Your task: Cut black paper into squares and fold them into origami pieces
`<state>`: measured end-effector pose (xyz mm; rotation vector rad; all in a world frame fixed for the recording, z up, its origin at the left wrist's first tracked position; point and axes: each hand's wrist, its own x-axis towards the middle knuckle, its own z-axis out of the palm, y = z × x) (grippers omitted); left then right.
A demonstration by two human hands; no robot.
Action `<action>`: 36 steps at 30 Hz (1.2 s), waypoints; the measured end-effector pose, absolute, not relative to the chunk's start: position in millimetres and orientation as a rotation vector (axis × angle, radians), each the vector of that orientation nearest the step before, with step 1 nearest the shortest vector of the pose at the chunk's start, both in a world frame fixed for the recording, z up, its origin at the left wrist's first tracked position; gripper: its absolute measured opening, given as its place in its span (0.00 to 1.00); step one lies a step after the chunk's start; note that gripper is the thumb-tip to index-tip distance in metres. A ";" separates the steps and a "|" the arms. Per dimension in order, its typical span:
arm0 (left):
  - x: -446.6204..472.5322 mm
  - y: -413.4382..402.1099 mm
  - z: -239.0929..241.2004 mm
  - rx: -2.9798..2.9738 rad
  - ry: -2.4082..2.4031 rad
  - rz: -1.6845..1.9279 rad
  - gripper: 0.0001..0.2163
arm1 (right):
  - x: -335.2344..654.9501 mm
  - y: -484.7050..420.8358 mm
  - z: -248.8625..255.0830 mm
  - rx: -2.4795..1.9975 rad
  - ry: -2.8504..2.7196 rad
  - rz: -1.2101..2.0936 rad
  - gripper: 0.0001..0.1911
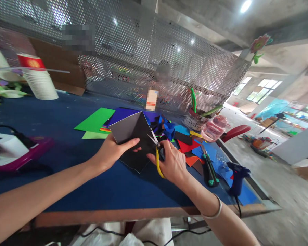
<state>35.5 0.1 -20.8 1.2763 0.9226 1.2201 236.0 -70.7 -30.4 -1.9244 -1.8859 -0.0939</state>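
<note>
My left hand (115, 150) pinches a folded sheet of black paper (137, 153) by its left side, thumb on top. The paper stands raised above the blue tabletop, one panel catching a grey sheen. Around the yellow handles of a pair of scissors (158, 162) my right hand (173, 160) is closed. Their blades are parted and point up and left at the paper's right edge; whether they touch it I cannot tell. Behind lie a green sheet (96, 119) and crumpled dark blue scraps (168, 128).
At right lie a utility knife (209, 167), a glue gun (237, 177) and red scraps (186, 145). A pot (197, 119) of tools stands behind them. Stacked paper cups (42, 82) and a purple power strip (23, 157) are at left. A perforated metal screen (123, 44) rises behind.
</note>
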 end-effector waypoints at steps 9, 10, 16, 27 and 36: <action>35.8 -4.2 -15.4 1.264 0.923 1.214 0.24 | 234.1 -71.7 -26.0 -1.964 -1.891 -0.056 0.22; 36.0 -4.3 -15.3 1.262 0.924 1.213 0.24 | 234.0 -71.7 -25.6 -1.967 -1.890 -0.050 0.22; 37.5 -5.4 -13.7 1.257 0.936 1.214 0.23 | 233.7 -71.1 -24.5 -1.983 -1.901 -0.016 0.23; 39.4 -7.5 -17.0 1.214 0.946 1.252 0.22 | 230.5 -72.9 -20.1 -2.025 -1.887 -0.067 0.23; 40.0 -9.3 -16.1 1.154 0.930 1.260 0.23 | 231.2 -71.8 -22.7 -2.031 -1.901 -0.103 0.24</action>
